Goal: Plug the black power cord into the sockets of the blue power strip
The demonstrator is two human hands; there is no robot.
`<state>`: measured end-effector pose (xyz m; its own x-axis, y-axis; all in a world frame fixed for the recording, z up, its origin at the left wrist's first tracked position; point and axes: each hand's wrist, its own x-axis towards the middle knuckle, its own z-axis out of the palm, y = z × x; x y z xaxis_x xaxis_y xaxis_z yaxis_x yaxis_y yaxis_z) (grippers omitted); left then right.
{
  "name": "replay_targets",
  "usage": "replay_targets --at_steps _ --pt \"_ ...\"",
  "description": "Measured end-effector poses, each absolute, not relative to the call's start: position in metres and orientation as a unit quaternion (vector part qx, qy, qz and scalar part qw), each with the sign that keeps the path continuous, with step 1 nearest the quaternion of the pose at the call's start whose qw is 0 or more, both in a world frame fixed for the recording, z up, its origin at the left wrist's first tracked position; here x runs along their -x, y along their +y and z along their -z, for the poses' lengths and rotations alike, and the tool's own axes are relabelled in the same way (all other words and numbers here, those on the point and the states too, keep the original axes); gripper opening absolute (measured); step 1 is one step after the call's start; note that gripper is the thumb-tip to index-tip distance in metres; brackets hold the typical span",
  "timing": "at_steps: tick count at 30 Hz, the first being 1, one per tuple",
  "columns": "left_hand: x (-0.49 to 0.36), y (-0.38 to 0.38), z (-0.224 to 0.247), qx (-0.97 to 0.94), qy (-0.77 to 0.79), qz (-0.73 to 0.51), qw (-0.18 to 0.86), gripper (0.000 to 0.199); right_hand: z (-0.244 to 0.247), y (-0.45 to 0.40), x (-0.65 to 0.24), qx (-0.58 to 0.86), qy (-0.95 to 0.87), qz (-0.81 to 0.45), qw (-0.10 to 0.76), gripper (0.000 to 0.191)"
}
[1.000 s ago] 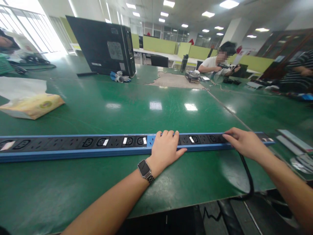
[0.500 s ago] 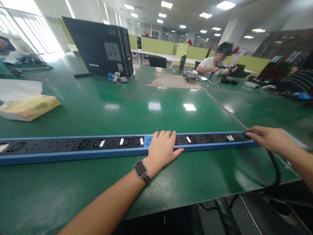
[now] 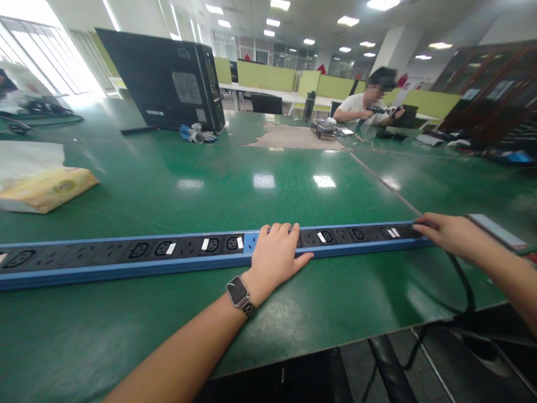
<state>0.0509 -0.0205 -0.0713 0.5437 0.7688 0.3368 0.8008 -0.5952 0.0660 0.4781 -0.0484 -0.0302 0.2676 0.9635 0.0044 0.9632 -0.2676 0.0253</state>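
A long blue power strip [image 3: 151, 264] with black sockets and small white labels lies across the green table [image 3: 201, 201]. My left hand [image 3: 277, 252], a watch on its wrist, rests over the middle of the strip, fingers on its far edge and thumb out to the right, gripping it from above. At the strip's right end my right hand [image 3: 444, 235] has its thumb and fingers closed on a small dark part, which they mostly hide. A black cable [image 3: 465, 280] hangs below that hand and runs past the table's front edge.
A black computer case [image 3: 168, 84] stands at the back left, with gloves [image 3: 197, 133] beside it. A tissue pack [image 3: 54, 182] lies at left. Across the table sits a person [image 3: 356, 106]. Chair parts [image 3: 390, 369] show below the front edge.
The view has shifted slightly. My right hand stays at the strip's right end, its fingers a little nearer the sockets. My left hand keeps its place on the strip.
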Motion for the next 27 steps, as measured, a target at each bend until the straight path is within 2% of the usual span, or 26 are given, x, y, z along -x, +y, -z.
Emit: replay_targets --at_steps 5,9,11,16,21,27 --pt "-0.051 -0.021 0.072 0.877 -0.445 0.175 0.049 0.063 0.038 -0.054 -0.479 -0.801 0.597 -0.046 0.014 0.046" --pt "-0.051 -0.021 0.072 0.876 -0.445 0.18 0.052 0.064 0.021 -0.058 -0.465 -0.817 0.57 -0.074 0.03 0.045" --pt "-0.051 -0.021 0.072 0.876 -0.444 0.182 0.05 0.064 0.01 -0.06 -0.454 -0.828 0.552 -0.095 0.009 0.042" --pt "-0.051 -0.021 0.072 0.876 -0.445 0.178 0.049 0.064 -0.002 -0.054 -0.409 -0.784 0.616 -0.018 -0.076 0.036" --pt "-0.05 -0.021 0.071 0.876 -0.445 0.178 0.048 0.064 0.009 -0.037 -0.375 -0.748 0.659 0.017 -0.075 0.036" --pt "-0.051 -0.021 0.072 0.877 -0.442 0.182 0.044 0.065 0.022 -0.033 -0.374 -0.736 0.674 -0.01 -0.065 0.035"
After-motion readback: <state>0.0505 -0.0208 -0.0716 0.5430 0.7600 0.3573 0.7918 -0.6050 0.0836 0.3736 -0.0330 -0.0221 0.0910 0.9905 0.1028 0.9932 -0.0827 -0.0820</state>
